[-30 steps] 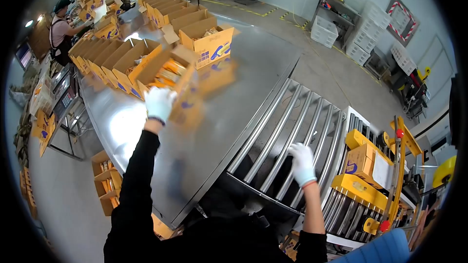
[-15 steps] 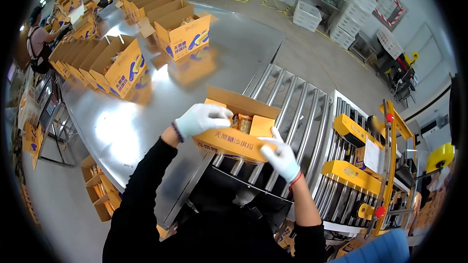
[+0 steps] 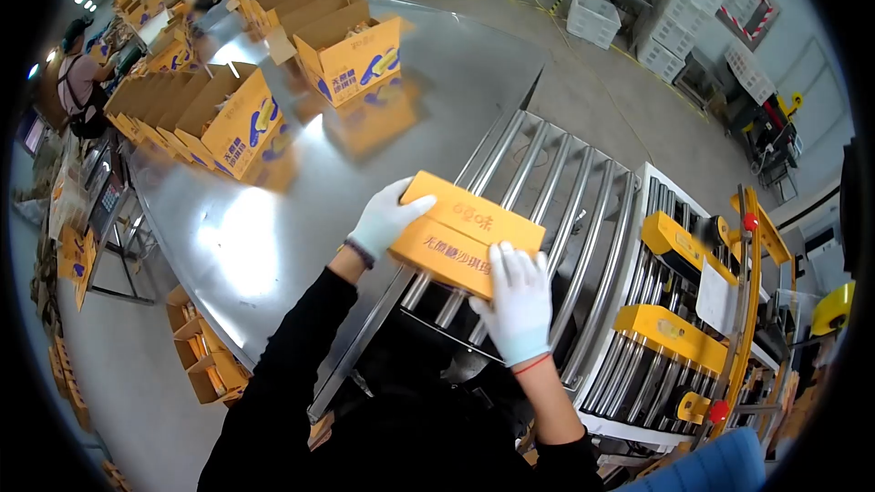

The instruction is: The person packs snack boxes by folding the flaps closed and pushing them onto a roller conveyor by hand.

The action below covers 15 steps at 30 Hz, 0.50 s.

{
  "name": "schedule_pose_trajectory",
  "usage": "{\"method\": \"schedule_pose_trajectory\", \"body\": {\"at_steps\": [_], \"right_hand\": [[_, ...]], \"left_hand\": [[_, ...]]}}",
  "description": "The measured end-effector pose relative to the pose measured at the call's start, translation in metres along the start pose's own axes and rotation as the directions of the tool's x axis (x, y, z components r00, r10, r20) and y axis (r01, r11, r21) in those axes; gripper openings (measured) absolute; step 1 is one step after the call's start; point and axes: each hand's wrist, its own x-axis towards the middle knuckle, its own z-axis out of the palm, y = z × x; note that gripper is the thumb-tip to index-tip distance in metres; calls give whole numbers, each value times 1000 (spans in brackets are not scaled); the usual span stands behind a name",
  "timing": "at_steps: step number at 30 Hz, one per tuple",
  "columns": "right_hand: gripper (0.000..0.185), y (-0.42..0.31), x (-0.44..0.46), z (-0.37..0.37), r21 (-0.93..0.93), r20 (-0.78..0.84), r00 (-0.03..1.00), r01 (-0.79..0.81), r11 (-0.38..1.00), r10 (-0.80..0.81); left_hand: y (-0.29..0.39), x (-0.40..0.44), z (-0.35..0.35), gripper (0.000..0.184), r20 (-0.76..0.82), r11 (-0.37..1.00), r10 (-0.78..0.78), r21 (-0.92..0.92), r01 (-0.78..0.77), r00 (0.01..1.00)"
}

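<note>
A small orange-yellow carton box (image 3: 469, 217) with printed lettering is tilted toward me, its top flap down, where the steel table meets the rollers. My left hand (image 3: 387, 217), in a white glove, grips the box's left end with the thumb over the near edge. My right hand (image 3: 518, 296), also gloved, lies against the front right of the box, fingers stretched out and flat, thumb apart near the lower edge. The box's contents are hidden.
A roller conveyor (image 3: 547, 191) runs to the right, beside a yellow-guarded machine (image 3: 670, 333). Rows of open cartons (image 3: 241, 128) stand on the steel table (image 3: 365, 159). More cartons (image 3: 202, 346) sit lower left. A co-worker (image 3: 84, 77) stands far left.
The box's open top, with wrapped pieces showing inside, is now covered by its flap. My right hand has moved from the right end onto the front; the left hand keeps hold.
</note>
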Motion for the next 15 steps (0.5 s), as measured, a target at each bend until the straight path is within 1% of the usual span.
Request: {"method": "schedule_pose_trajectory", "body": {"at_steps": [1, 2, 4, 5, 6, 7, 8, 9, 10, 11, 12, 13, 14, 15], "right_hand": [[93, 11, -6, -7, 10, -3, 999, -46, 999, 46], [92, 26, -7, -11, -68, 51, 994, -95, 993, 98], [101, 66, -9, -4, -227, -14, 976, -213, 950, 216], [104, 80, -4, -8, -247, -46, 960, -279, 928, 276], [108, 93, 2, -12, -264, -82, 939, -342, 902, 333], [111, 111, 6, -10, -231, -103, 941, -337, 913, 321], [105, 118, 12, -16, -268, -92, 929, -370, 889, 359], [100, 136, 12, -10, -329, -131, 920, -392, 859, 369], [96, 150, 11, -2, -384, -170, 909, -417, 824, 381], [85, 139, 12, -27, -341, -105, 873, -481, 807, 476], [76, 157, -3, -19, -309, -208, 895, -442, 842, 394], [71, 169, -15, -18, -329, -235, 902, -424, 844, 361], [66, 178, -24, -17, -345, -258, 906, -410, 844, 335], [66, 186, -29, -15, -331, -258, 901, -421, 845, 348]], "left_hand": [[5, 11, 15, 46, 7, 1000, -4, 18, 3, 1000], [10, 21, 33, 44, 14, 999, 1, 37, -1, 1000], [-23, 59, 97, 41, -162, 984, 176, 46, -171, 971], [0, 50, 132, 48, -202, 951, 247, 241, -196, 948], [-21, 58, 178, 52, -164, 942, 331, 6, -334, 929], [-12, 46, 207, 55, -41, 944, 330, 34, -329, 943], [-5, 33, 226, 58, 82, 942, 323, 64, -329, 943], [-23, 30, 240, 62, 329, 962, 260, -5, -274, 908], [-41, 33, 247, 66, 560, 978, 195, -53, -200, 806], [-32, 34, 232, 69, 670, 982, 138, 1, -187, 730], [-22, 36, 205, 71, 764, 982, 72, 58, -179, 642], [-26, 48, 181, 76, 719, 957, -64, 242, -162, 692], [-11, 60, 144, 76, 580, 863, 38, 392, -320, 814], [-10, 88, 107, 64, 460, 887, 43, 391, -246, 887]]}}
